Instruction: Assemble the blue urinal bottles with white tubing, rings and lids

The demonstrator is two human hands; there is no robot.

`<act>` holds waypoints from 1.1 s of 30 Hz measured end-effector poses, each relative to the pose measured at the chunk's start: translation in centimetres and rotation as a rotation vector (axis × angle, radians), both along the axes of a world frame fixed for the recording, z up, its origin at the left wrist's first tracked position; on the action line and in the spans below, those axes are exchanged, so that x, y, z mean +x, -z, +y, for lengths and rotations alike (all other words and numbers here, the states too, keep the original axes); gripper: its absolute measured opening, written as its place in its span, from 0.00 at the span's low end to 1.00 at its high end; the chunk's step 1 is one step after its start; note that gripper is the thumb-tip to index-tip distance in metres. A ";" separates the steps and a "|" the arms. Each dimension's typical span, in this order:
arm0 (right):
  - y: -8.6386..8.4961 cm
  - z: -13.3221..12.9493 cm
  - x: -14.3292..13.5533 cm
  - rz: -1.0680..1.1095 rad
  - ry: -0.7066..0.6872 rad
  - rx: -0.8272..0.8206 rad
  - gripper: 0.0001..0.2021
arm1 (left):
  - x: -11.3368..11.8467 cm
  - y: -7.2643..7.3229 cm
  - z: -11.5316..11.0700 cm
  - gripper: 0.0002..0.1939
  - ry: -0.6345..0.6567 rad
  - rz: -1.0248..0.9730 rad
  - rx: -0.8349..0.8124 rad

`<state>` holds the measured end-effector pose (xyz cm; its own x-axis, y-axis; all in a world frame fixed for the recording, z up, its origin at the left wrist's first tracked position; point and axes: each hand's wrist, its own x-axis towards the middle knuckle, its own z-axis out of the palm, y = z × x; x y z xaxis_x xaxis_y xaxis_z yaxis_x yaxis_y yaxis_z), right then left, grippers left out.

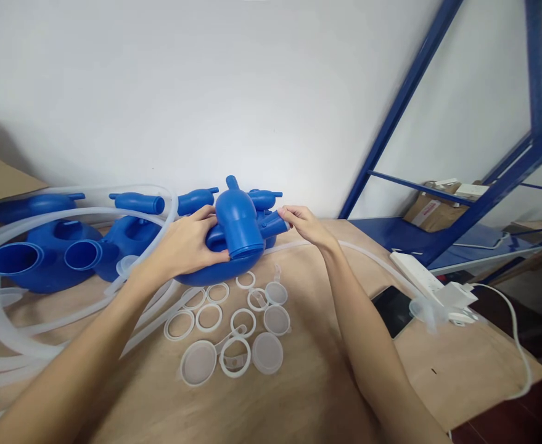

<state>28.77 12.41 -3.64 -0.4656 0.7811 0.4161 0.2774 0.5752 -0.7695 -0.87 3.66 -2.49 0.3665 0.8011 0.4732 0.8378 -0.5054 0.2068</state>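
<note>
My left hand (190, 240) is closed on a blue plastic bottle (215, 269) near the middle of the table, its fingers and thumb around the upper part. A bulbous blue spout piece (237, 216) with a narrow tip stands up in front of the bottle; how the two meet is hidden. On the right side, my right hand (305, 223) pinches the end of a short blue tube (273, 226) that points toward it. Just below lie several white rings (209, 317) and translucent round lids (267, 353), some with strap tabs.
More blue bottles (21, 265) and blue spout pieces (136, 201) stand at the left amid coiled translucent hoses (7, 327). At the right lie a black phone (392, 311) and a white power strip (418, 274) with a cable. A blue metal shelf (391, 228) stands beyond.
</note>
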 end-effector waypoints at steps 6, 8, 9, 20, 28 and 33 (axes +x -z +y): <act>1.5 1.0 -0.7 0.105 -0.023 -0.024 0.29 | -0.9 -0.1 0.3 0.30 0.002 0.048 0.007; 1.6 1.4 -0.3 0.288 0.043 -0.036 0.32 | -1.6 -0.4 0.3 0.28 -0.005 0.027 0.001; 1.4 1.5 0.1 0.390 0.080 -0.034 0.33 | -2.0 -0.7 0.2 0.27 -0.018 0.012 0.009; 2.1 -4.8 -2.1 -0.572 -0.191 0.048 0.17 | -3.6 -3.8 -1.9 0.39 -0.282 0.167 0.074; 1.8 -5.6 4.2 -0.792 -0.038 -0.259 0.38 | -4.3 -4.4 -2.4 0.38 -0.376 0.118 0.145; -1.5 -6.5 15.4 -0.823 0.526 -0.378 0.44 | -3.6 -4.2 -2.3 0.35 -0.281 0.081 0.147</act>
<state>44.16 5.86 -2.16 -0.0578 0.9804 -0.1884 0.9424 -0.0087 -0.3345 -4.46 1.33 1.71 0.1817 0.8019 0.5692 0.9596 -0.2711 0.0757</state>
